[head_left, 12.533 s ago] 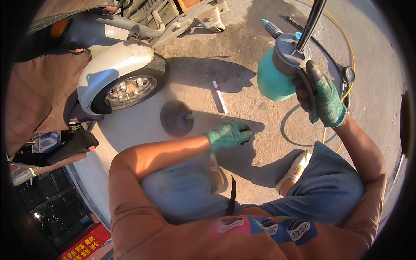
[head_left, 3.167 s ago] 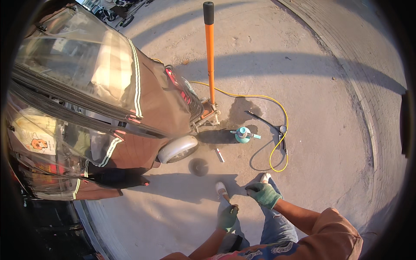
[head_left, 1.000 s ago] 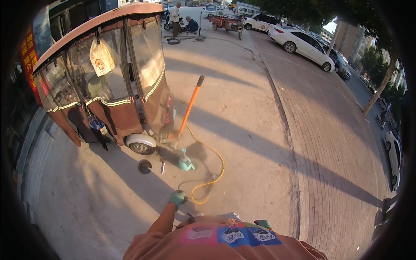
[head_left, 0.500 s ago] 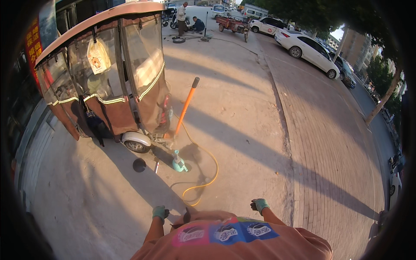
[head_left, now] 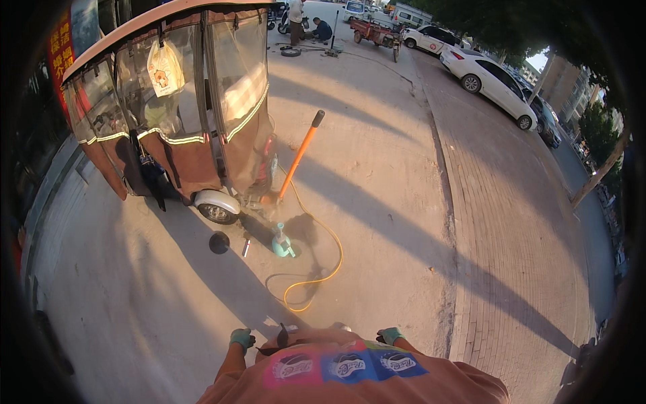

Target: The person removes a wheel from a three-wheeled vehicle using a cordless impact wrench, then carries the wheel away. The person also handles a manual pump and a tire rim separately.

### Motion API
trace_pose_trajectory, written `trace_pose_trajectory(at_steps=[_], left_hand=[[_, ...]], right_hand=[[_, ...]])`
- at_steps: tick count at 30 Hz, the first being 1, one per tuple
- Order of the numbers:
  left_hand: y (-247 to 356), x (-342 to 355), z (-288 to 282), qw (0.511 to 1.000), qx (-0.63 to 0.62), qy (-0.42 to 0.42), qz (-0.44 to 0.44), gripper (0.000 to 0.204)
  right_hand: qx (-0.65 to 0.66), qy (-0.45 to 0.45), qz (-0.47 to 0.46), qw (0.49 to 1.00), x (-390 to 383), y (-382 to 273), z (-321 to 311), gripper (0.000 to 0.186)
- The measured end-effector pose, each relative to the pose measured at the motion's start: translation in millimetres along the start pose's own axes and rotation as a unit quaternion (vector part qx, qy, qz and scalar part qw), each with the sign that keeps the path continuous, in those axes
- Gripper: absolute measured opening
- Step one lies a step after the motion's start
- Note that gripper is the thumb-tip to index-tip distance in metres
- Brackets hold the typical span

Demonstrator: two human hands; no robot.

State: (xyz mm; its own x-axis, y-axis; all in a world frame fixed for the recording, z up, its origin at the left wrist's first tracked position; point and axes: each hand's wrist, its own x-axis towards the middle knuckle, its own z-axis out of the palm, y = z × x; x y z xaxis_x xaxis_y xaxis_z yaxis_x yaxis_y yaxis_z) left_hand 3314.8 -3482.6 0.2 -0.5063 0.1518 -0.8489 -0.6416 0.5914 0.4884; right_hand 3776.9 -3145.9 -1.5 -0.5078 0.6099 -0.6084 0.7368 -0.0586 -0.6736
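Observation:
I stand on pavement, looking down from a height. My left hand point(head_left: 241, 338) in a green glove hangs at my side with nothing visible in it. My right hand point(head_left: 389, 334), also green-gloved, hangs at the other side, apparently without anything in it. Ahead on the ground lie a teal spray bottle point(head_left: 281, 244), a small dark round cap point(head_left: 219, 242), a small white pen-like tool point(head_left: 246, 247) and a looped yellow hose point(head_left: 316, 269). An orange long-handled jack point(head_left: 298, 158) leans under a brown covered three-wheeler point(head_left: 182, 114), beside its small wheel point(head_left: 217, 210).
White cars point(head_left: 494, 81) are parked along the brick strip at the upper right. People work beside a cart point(head_left: 377, 30) far ahead. A red signboard point(head_left: 62, 47) and a building front run along the left. Long shadows cross the concrete.
I have risen from crouching at the wheel to standing and stepped back from the vehicle. The spray bottle is out of my right hand and sits on the ground. Both hands dropped to my sides.

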Motion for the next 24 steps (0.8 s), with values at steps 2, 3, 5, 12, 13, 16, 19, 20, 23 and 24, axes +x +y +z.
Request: trace_pose_trajectory(at_steps=[2, 3, 5, 12, 13, 16, 19, 20, 23, 24], left_hand=[[-30.9, 12.7, -26.3, 0.999, -0.015, 0.005, -0.039, 0.023], [-23.3, 11.4, -32.6, 0.998, -0.026, -0.003, -0.061, 0.017], [-19.5, 4.6, -44.0, 1.000, 0.006, 0.019, -0.023, 0.017], [-18.5, 13.3, -36.4, 0.997, 0.078, 0.000, -0.021, 0.030], [-9.3, 15.2, -25.3, 0.995, 0.099, -0.016, -0.011, 0.029], [20.9, 24.8, 16.8, 0.986, 0.154, -0.047, 0.030, 0.027], [15.7, 74.9, 57.7, 0.878, 0.400, -0.081, 0.249, 0.026], [32.3, 70.5, 87.0, 0.909, 0.342, -0.089, 0.220, 0.027], [94.3, 12.3, 180.1, 0.979, 0.122, -0.132, 0.099, 0.028], [105.1, 10.3, 201.2, 0.977, 0.135, -0.133, 0.099, 0.028]], right_hand=[[-0.069, -0.026, -0.101, 0.992, -11.9, 31.9, 6.2, 0.019], [0.029, -0.009, -0.013, 0.999, -18.5, 30.9, 7.6, 0.019], [0.264, 0.071, 0.229, 0.934, -32.4, 5.1, 20.1, 0.018], [0.370, 0.095, 0.271, 0.883, -51.1, -2.8, 50.3, 0.021], [0.387, 0.099, 0.266, 0.877, -52.8, -1.9, 48.0, 0.021], [0.366, 0.090, 0.254, 0.891, -61.5, 0.7, 31.6, 0.021], [0.378, 0.073, 0.282, 0.879, -51.4, 13.5, 3.4, 0.020], [0.383, 0.091, 0.292, 0.872, -49.1, 20.8, -5.7, 0.020], [0.388, 0.120, 0.322, 0.855, -42.8, 48.1, -45.8, 0.019], [0.389, 0.114, 0.316, 0.858, -35.6, 54.5, -61.0, 0.019]])
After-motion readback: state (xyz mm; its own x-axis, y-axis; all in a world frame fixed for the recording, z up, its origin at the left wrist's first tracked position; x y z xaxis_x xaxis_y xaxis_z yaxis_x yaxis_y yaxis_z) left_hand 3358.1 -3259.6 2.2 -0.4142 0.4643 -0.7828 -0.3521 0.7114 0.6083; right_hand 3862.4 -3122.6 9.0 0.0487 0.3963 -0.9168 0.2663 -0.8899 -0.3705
